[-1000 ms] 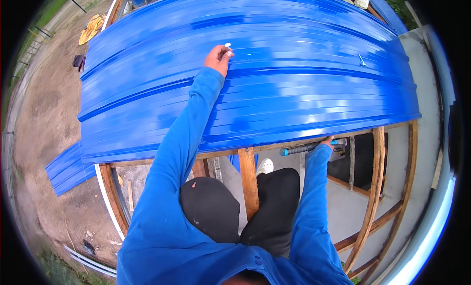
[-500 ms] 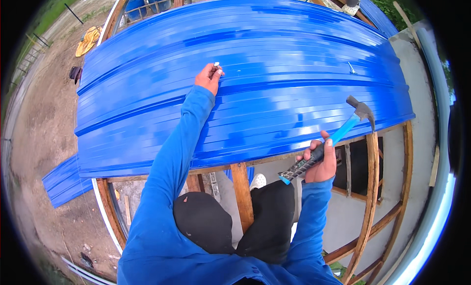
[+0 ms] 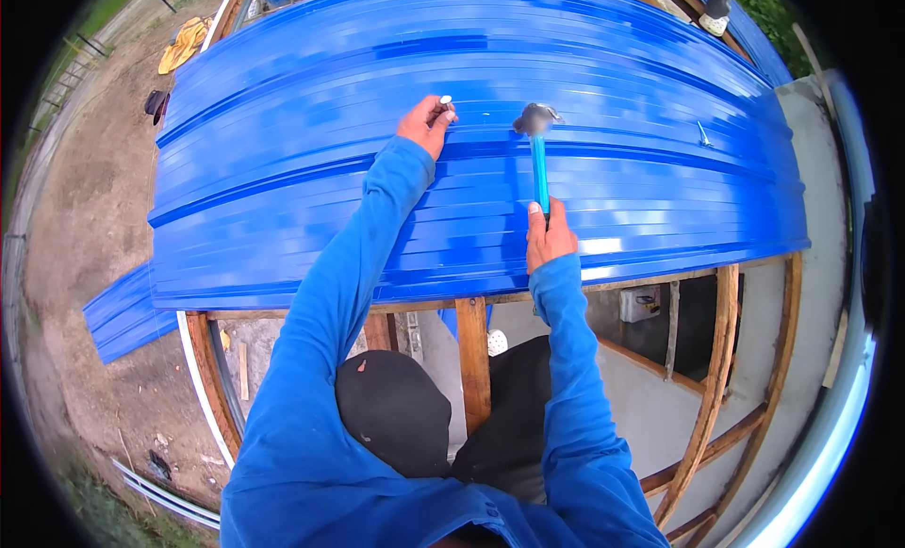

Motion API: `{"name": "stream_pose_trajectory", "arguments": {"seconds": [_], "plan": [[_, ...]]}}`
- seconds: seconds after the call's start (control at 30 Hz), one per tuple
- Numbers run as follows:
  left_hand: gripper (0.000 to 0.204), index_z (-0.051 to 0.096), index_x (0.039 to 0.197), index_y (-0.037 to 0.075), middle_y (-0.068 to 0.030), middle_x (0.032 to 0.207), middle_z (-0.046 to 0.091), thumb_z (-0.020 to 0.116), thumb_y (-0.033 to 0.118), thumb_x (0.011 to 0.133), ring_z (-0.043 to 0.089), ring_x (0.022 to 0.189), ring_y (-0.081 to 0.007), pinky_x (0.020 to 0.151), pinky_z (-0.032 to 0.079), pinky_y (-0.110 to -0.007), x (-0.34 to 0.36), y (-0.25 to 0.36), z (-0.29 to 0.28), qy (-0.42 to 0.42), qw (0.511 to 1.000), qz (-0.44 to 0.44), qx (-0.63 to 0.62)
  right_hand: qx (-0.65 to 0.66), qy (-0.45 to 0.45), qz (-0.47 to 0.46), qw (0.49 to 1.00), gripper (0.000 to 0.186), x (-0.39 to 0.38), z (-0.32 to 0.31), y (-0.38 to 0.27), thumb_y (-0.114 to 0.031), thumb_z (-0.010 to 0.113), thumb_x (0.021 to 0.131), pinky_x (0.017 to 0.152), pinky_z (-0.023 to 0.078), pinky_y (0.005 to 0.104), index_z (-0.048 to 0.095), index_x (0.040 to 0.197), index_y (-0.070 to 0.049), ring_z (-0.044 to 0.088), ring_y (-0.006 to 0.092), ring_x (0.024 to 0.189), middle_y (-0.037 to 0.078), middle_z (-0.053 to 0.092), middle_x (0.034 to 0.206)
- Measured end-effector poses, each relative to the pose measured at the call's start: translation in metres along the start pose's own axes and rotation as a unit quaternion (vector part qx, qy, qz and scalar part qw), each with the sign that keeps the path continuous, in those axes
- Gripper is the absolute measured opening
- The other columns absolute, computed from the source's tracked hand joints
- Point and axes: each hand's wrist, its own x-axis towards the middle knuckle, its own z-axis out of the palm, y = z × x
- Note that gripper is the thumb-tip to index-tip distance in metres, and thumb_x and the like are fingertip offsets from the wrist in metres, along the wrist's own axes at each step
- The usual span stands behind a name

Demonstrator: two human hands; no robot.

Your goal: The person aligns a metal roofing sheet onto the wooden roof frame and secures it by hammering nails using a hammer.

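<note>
A blue ribbed metal roofing sheet (image 3: 311,185) spreads in front of me over wooden framing. My left hand (image 3: 427,128) is on the sheet near a raised rib, thumb and fingers pinching a roofing nail (image 3: 446,101) with a broad pale head. The nail's lower part is hidden by the fingers. My right hand (image 3: 551,235) grips a claw hammer (image 3: 540,169) by its blue and black handle. The hammer head, smeared by motion, hangs above the sheet to the right of the nail. More loose nails (image 3: 704,134) lie on the sheet farther right.
Wooden beams (image 3: 474,359) and open gaps lie below me, along the sheet's near edge. A grey wall (image 3: 818,171) stands at the right. Another person's foot (image 3: 714,24) shows at the far right. A smaller blue sheet (image 3: 123,312) lies low at the left.
My right hand has swung the hammer left and forward, from over the near right edge toward the nail. My left hand still pinches the nail; the whole view has shifted slightly.
</note>
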Motion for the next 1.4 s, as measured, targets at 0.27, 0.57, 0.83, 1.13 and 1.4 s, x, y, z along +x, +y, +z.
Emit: {"name": "stream_pose_trajectory", "arguments": {"seconds": [0.27,0.57,0.83,1.13,1.4], "plan": [[0.008,0.060,0.096,0.004,-0.0031,0.087,0.065,0.058,0.010,0.091,0.060,0.086,-0.0117,0.082,0.046,-0.027,-0.017,0.025,0.017,-0.015,0.991,-0.026,0.133,-0.062,0.004,-0.038,0.997,0.034,0.007,0.006,0.017,-0.036,0.045,0.096,0.068,0.046,0.0547,0.046,0.117,-0.009,0.058,0.0496,0.080,0.027,0.063,0.082],[0.006,0.059,0.095,0.004,-0.0030,0.086,0.065,0.059,0.008,0.090,0.060,0.087,-0.0119,0.084,0.046,-0.027,-0.010,0.006,0.011,-0.042,0.998,0.005,0.044,-0.053,-0.006,-0.034,0.998,0.027,0.014,0.007,0.020,-0.033,0.048,0.094,0.067,0.045,0.0545,0.048,0.109,-0.012,0.057,0.0501,0.077,0.025,0.063,0.078],[0.007,0.059,0.097,0.004,-0.0046,0.088,0.065,0.057,0.004,0.090,0.060,0.087,-0.0132,0.087,0.047,-0.028,-0.009,0.002,0.008,-0.044,0.999,0.011,-0.018,-0.061,-0.008,-0.028,0.998,0.026,0.016,0.010,0.020,-0.033,0.049,0.094,0.066,0.045,0.0545,0.049,0.108,-0.011,0.058,0.0497,0.075,0.025,0.063,0.077],[0.008,0.058,0.098,0.003,-0.0057,0.088,0.066,0.057,0.005,0.091,0.063,0.088,-0.0143,0.086,0.048,-0.028,-0.011,0.000,0.007,-0.047,0.996,0.039,0.069,-0.062,0.001,-0.041,0.997,0.026,0.017,0.013,0.025,-0.033,0.050,0.093,0.067,0.045,0.0547,0.049,0.108,-0.012,0.058,0.0498,0.077,0.025,0.063,0.077],[0.007,0.060,0.095,0.003,-0.0058,0.088,0.067,0.059,0.006,0.089,0.063,0.086,-0.0143,0.083,0.048,-0.027,-0.012,0.001,0.004,-0.049,0.995,0.048,0.079,-0.081,-0.002,-0.027,0.996,0.029,0.015,0.011,0.019,-0.034,0.049,0.093,0.070,0.046,0.0541,0.050,0.111,-0.011,0.058,0.0491,0.080,0.026,0.063,0.080]]}}
